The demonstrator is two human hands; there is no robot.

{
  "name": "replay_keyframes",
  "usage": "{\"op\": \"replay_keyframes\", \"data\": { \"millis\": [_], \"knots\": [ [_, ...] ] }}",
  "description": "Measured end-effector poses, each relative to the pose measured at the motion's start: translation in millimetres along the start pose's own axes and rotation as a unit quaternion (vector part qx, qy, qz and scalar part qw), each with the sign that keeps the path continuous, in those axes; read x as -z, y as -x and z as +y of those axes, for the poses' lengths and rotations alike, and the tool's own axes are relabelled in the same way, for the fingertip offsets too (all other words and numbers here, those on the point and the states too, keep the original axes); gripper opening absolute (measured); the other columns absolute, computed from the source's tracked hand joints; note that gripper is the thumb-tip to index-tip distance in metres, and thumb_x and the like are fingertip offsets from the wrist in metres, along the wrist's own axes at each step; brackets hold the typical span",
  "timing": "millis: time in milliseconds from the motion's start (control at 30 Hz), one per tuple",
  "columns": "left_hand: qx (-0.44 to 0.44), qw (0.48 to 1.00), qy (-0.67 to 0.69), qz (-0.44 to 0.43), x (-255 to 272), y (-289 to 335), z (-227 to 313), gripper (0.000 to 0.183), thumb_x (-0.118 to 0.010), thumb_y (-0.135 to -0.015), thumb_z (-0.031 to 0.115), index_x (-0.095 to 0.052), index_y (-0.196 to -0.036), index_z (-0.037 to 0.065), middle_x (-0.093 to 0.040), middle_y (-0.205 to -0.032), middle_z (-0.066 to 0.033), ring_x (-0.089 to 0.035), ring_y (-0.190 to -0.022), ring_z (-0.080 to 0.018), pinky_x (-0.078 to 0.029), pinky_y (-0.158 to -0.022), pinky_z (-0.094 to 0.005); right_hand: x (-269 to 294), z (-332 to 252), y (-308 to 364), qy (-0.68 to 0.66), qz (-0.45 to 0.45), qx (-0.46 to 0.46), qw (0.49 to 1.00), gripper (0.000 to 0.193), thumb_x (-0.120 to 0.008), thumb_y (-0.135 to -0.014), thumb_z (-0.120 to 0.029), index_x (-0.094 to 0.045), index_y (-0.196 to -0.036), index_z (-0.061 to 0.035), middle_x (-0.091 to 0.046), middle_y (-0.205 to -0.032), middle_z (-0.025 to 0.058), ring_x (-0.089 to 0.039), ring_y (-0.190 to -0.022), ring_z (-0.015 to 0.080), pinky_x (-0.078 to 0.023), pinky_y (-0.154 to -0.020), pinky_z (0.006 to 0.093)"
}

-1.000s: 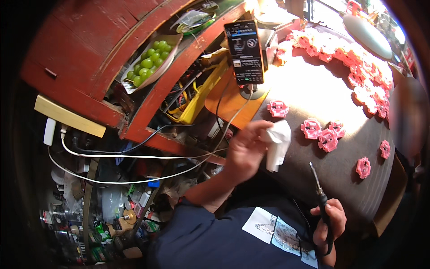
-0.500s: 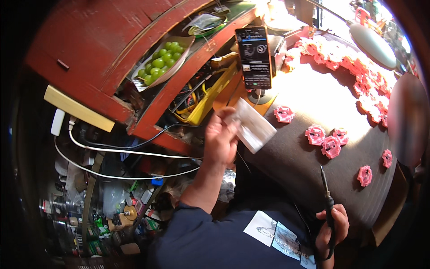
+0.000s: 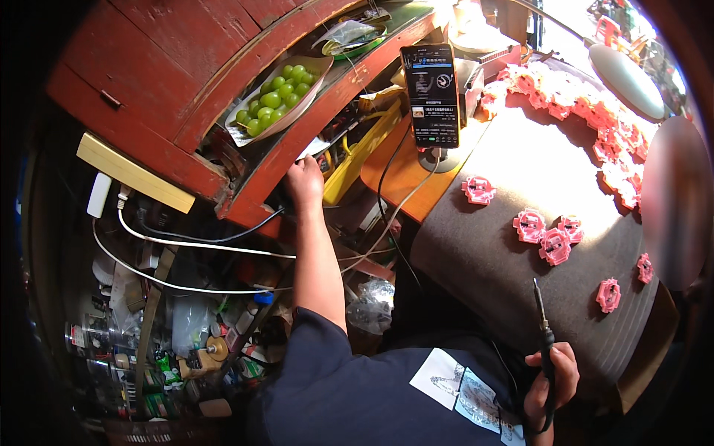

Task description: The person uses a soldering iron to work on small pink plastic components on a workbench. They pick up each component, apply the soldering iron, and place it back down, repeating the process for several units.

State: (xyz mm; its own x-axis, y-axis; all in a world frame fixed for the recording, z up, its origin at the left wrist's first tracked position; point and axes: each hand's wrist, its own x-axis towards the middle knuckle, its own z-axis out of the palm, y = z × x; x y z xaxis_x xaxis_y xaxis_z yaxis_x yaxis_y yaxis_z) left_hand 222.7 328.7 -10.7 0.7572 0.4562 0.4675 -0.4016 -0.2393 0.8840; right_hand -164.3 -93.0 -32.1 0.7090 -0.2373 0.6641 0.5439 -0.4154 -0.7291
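Note:
My left hand (image 3: 303,183) reaches into the open space under the red wooden cabinet, beside a yellow tray (image 3: 357,160) of tools and cables. Its fingers are curled, and a bit of the white flat packet (image 3: 314,149) shows at them; the rest of it is hidden. At the lower right, my right hand (image 3: 559,375) is closed round the black handle of a soldering iron (image 3: 547,334), tip pointing up and away. Beyond the tip, several pink plastic parts (image 3: 554,245) lie on the dark padded surface (image 3: 476,253).
A phone (image 3: 433,97) stands upright on a round base. Green grapes (image 3: 275,100) fill a dish on the cabinet shelf. More pink parts (image 3: 595,111) curve along the far right edge. White cables (image 3: 201,251) run from a power strip (image 3: 134,172) across to my left forearm.
My left hand has moved left and away from me with the white packet, from beside the padded surface into the cabinet space. My right hand keeps its grip on the soldering iron.

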Motion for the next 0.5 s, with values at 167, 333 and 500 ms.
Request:
{"op": "replay_keyframes", "data": {
  "millis": [167, 333, 500],
  "knots": [
    [-0.06, 0.922, -0.383, -0.007, -5.6, 21.4, 40.7, 0.049, -0.071, -0.093, 0.013, -0.06, -0.136, -0.009, -0.068, -0.134, -0.0303, -0.065, -0.125, -0.047, -0.05, -0.108, -0.0505, 4.0, -1.9, -3.9, 0.011, -0.01, -0.003, 1.0, 0.045, -0.062, -0.098, -0.029, -0.059, -0.13, 0.0014, -0.069, -0.076, 0.0144, -0.066, -0.065, 0.0261, -0.053, -0.061, 0.0368],
    [-0.274, 0.898, -0.335, -0.079, -34.6, 104.4, 67.3, 0.028, -0.075, -0.095, 0.008, -0.068, -0.118, -0.004, -0.062, -0.133, -0.0229, -0.059, -0.125, -0.0409, -0.046, -0.111, -0.0506, 11.2, -4.1, -14.9, 0.02, 0.001, 0.017, 1.0, 0.045, -0.062, -0.098, -0.028, -0.058, -0.133, 0.0011, -0.072, -0.079, 0.0148, -0.066, -0.069, 0.0254, -0.054, -0.063, 0.0379],
    [-0.285, 0.872, -0.025, -0.398, -92.4, 204.5, 135.7, 0.029, -0.079, -0.085, -0.002, -0.071, -0.113, 0.003, -0.069, -0.12, -0.0152, -0.066, -0.114, -0.0319, -0.054, -0.099, -0.0432, 20.4, -2.3, -13.1, 0.077, 0.053, 0.036, 0.995, 0.046, -0.061, -0.103, -0.029, -0.056, -0.137, 0.0009, -0.073, -0.084, 0.0166, -0.067, -0.073, 0.0265, -0.054, -0.066, 0.039]
  ]
}}
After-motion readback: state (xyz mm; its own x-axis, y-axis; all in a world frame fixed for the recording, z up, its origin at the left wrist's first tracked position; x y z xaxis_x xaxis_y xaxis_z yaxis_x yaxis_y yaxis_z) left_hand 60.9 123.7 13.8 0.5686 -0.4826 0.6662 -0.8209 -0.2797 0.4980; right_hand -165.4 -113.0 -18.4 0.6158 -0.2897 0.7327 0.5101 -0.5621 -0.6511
